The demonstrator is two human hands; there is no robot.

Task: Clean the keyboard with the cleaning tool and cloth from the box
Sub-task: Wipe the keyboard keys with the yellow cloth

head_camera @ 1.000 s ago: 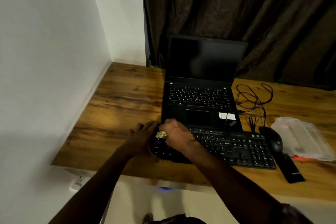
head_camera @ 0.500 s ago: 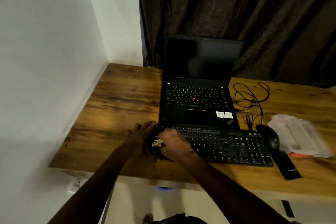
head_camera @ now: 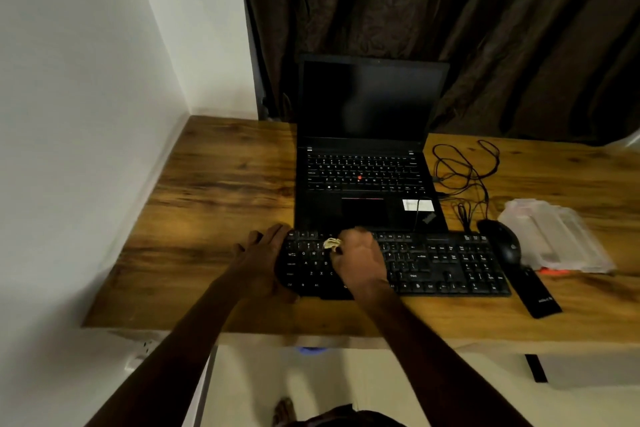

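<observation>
Right hand (head_camera: 360,262) grips crumpled cloth (head_camera: 331,244) on keyboard (head_camera: 433,263) upper-left keys; left hand (head_camera: 261,262), fingers straight, braces keyboard's left edge.

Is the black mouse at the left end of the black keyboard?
No, the black mouse lies at the right end of the black keyboard.

desk (head_camera: 214,204) is grainy, worn-looking wood, keyboard (head_camera: 446,267) matt black plastic, box (head_camera: 557,239) cloudy clear plastic, curtain (head_camera: 450,10) crinkly dark cloth
</observation>
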